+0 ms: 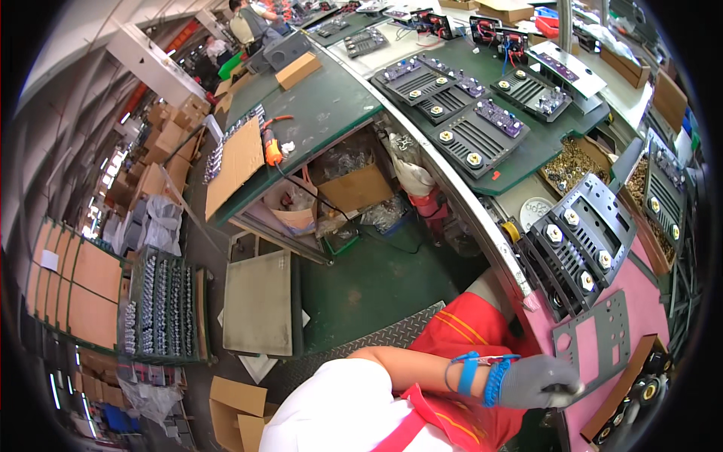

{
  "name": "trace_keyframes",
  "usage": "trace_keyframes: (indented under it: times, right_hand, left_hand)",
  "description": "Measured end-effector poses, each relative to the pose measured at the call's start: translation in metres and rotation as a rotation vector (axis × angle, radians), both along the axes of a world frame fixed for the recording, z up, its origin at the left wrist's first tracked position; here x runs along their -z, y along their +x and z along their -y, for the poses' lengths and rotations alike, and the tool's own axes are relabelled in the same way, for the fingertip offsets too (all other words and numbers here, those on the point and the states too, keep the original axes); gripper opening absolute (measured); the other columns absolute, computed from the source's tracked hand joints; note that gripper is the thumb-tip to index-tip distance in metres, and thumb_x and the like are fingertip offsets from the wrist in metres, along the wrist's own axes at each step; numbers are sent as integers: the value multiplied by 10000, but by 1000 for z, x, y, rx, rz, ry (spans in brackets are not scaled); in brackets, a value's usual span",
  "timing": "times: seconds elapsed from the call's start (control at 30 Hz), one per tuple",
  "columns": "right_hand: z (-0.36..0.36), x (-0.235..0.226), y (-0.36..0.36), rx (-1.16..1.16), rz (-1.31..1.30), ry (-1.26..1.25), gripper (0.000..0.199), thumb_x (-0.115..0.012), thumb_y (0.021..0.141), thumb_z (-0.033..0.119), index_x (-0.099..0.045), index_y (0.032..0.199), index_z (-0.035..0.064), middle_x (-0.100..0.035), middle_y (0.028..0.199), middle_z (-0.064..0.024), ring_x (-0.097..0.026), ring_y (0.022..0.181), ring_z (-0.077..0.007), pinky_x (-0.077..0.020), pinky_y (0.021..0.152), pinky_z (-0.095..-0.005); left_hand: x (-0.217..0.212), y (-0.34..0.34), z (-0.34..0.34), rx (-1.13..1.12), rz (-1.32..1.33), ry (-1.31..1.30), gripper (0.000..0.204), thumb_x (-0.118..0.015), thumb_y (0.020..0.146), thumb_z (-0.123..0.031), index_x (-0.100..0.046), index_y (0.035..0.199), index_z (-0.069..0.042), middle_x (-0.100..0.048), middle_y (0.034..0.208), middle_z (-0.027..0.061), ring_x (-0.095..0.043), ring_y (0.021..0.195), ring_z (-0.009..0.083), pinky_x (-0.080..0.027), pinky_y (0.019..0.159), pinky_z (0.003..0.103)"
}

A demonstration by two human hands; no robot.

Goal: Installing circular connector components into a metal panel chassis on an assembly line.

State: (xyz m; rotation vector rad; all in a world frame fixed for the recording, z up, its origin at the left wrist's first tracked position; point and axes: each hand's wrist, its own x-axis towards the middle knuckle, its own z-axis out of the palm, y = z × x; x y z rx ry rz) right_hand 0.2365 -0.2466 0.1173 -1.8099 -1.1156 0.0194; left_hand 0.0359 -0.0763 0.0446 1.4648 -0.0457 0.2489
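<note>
My left hand (536,383), in a grey glove with blue bands at the wrist, is closed at the near-left corner of a flat dark grey plate (563,343). Its thumb and fingertips pinch the plate's edge. This plate has round holes and rectangular cutouts and lies over a pink mat (649,301). Just beyond it, dark slotted panels fitted with brass hex nuts (586,239) stand in a tilted stack. An open cardboard box of black round parts (631,403), some with brass-coloured centres, is right of the hand. My right hand is not in view.
Slotted panels with purple circuit boards (482,135) rest on the green bench. A tray of small brass parts (576,164) and a white dish (535,211) sit nearer. Left are a side table with an orange power tool (273,151) and a loaded rack (167,305). A person (252,22) works far off.
</note>
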Motion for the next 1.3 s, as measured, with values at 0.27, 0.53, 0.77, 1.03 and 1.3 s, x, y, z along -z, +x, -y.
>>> trace_keyframes:
  times: [0.27, 0.53, 0.77, 1.03, 1.3]
  right_hand:
    - [-42, 19, -86, -400, -1076, 193, 688, -638, 837, 223, -390, 1405, -76, -492, 1389, -179, -486, 1281, -294, -381, 1084, -399]
    - [-87, 19, -92, -535, -1379, 151, 743, -664, 860, 114, -292, 1488, -26, -512, 1353, -115, -504, 1243, -185, -421, 1029, -337]
    - [-69, 29, -89, -384, -1402, 219, 583, -684, 783, -49, -463, 1318, 15, -568, 1251, -99, -576, 1158, -186, -492, 964, -338]
    - [-62, 34, -77, -253, 367, 122, 418, -779, 670, 44, -667, 1068, 107, -617, 1104, -92, -601, 844, -215, -465, 713, -336]
    - [-52, 34, -94, -186, -59, -7, 525, -841, 690, 300, -667, 1134, 79, -603, 994, -67, -570, 817, -233, -455, 682, -341]
  left_hand:
    - [-38, 7, -25, -525, 509, 625, 520, -763, 806, -278, -569, 1233, -53, -599, 1220, 148, -603, 1041, 343, -458, 916, 417]
    - [-43, -22, -51, -677, 266, 738, 541, -809, 764, -261, -603, 1205, -25, -678, 1133, 142, -651, 1001, 297, -502, 869, 387]
    - [-40, -16, -42, -573, 213, 621, 531, -848, 718, -185, -624, 1177, -38, -668, 1127, 148, -650, 962, 297, -516, 822, 362]
    - [-19, -26, -21, -280, -112, -429, 404, -690, 842, 4, -591, 1234, -8, -609, 1227, 168, -621, 1097, 246, -505, 950, 360]
    - [18, -29, -13, -23, -117, -1031, 241, -730, 875, -162, -622, 1066, -61, -569, 1290, 205, -623, 1075, 227, -498, 945, 370]
